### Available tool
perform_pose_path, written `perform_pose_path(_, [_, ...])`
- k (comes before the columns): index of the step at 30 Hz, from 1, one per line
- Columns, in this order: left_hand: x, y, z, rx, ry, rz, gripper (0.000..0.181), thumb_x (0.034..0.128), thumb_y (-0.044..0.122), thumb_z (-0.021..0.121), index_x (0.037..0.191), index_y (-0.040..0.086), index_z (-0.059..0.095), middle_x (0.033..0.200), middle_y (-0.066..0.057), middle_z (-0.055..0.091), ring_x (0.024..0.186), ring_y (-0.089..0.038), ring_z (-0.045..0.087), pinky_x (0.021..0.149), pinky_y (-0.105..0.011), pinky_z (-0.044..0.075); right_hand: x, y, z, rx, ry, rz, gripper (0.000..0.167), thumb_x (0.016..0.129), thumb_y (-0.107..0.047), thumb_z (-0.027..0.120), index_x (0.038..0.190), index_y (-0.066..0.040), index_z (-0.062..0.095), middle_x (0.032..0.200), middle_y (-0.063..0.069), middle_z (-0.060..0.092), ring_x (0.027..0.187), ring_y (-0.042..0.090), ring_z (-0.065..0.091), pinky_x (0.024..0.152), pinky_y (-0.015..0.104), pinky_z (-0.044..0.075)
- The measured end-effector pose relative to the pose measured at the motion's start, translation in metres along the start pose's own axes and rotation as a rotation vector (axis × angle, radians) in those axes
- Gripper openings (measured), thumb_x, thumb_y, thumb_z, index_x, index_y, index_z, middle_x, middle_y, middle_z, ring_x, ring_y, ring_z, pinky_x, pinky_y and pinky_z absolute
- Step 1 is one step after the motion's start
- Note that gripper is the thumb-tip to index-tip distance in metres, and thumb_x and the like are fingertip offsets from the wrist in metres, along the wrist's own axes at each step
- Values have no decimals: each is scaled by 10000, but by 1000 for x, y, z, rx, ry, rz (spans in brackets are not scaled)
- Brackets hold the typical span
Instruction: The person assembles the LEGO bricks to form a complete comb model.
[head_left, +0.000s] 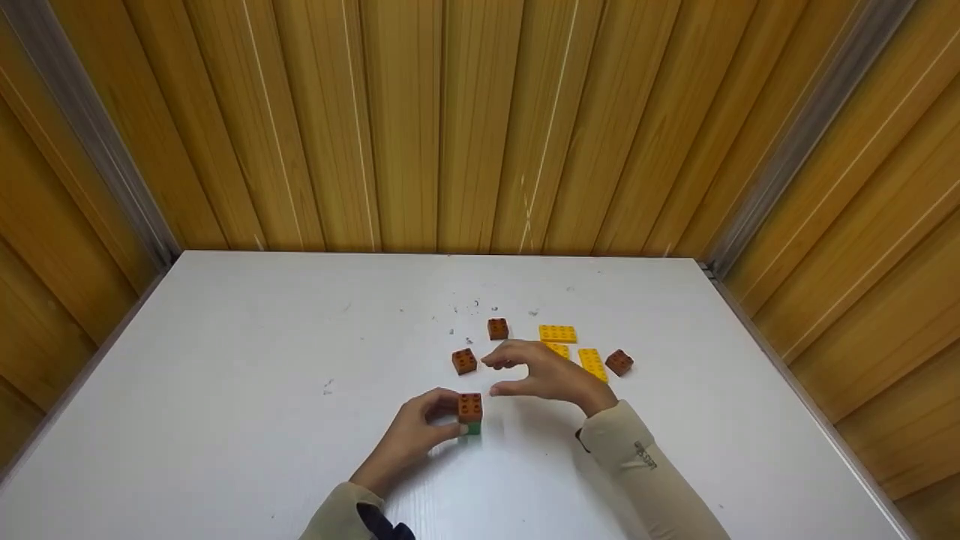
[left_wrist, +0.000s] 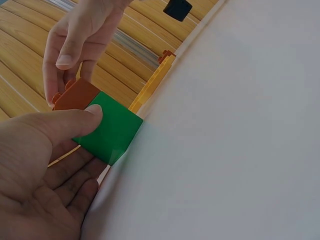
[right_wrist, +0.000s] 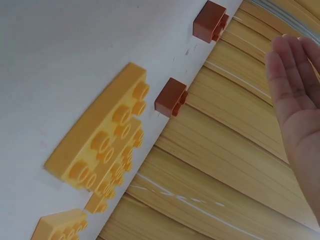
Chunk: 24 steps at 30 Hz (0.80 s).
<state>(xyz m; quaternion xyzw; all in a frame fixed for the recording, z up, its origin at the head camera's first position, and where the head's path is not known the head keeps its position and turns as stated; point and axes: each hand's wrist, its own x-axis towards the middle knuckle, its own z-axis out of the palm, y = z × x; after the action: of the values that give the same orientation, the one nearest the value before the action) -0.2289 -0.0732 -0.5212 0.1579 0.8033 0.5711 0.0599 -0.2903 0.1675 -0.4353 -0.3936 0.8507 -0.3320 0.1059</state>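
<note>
My left hand (head_left: 411, 429) pinches a small stack, a green building brick (left_wrist: 116, 127) with a reddish-brown building brick (head_left: 470, 406) on top, standing at the table surface. In the left wrist view the thumb lies across the side of the stack and the other fingers are behind it. Held over the table to the right, my right hand (head_left: 551, 375) has thumb and fingers spread apart with nothing between them. Its fingertips are nearest to a loose brown brick (head_left: 464, 361), apart from it. Another brown brick (head_left: 498, 328) lies farther back.
Right of the right hand lie yellow bricks (head_left: 592, 364), one partly covered by that hand, and a third loose brown brick (head_left: 619, 363). A white table (head_left: 225, 390) carries everything. Wood-patterned walls (head_left: 405, 135) rise behind and at the sides.
</note>
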Motion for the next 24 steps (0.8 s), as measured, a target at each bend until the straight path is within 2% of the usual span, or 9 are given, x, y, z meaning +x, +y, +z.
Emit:
perform_pose_path(7, [0,1,2,0,4,-7,414,812,223,762,1183,107,620,1154,-48,670,1113,-237,612,1008,-441,461,-3,13,-16,-23,32,48,431,890,-268,683,1266,-73,605,1236,147,611,1135,330,580,984,516,466])
perform_pose_path(13, [2,1,1,20,8,6,399,813,208,761,1173,104,625,1138,-51,675,1100,-242,615,996,-447,465,-5,24,-30,-42,62,120,420,886,-249,690,1265,-85,609,1230,150,613,1151,356,550,1012,532,441])
perform_pose_path(19, [1,0,1,26,2,-2,392,819,213,754,1177,119,625,1142,-29,674,1113,-225,609,1007,-426,462,-6,36,-38,-74,47,163,426,889,-213,684,1273,-50,596,1254,179,600,1139,360,555,1012,520,449])
perform_pose_path(24, [0,0,1,20,0,-18,390,822,216,751,1180,134,624,1150,-19,667,1128,-226,602,1018,-438,455,-7,46,-42,-100,28,264,438,894,-200,676,1288,-35,578,1275,172,586,1152,342,552,1029,520,436])
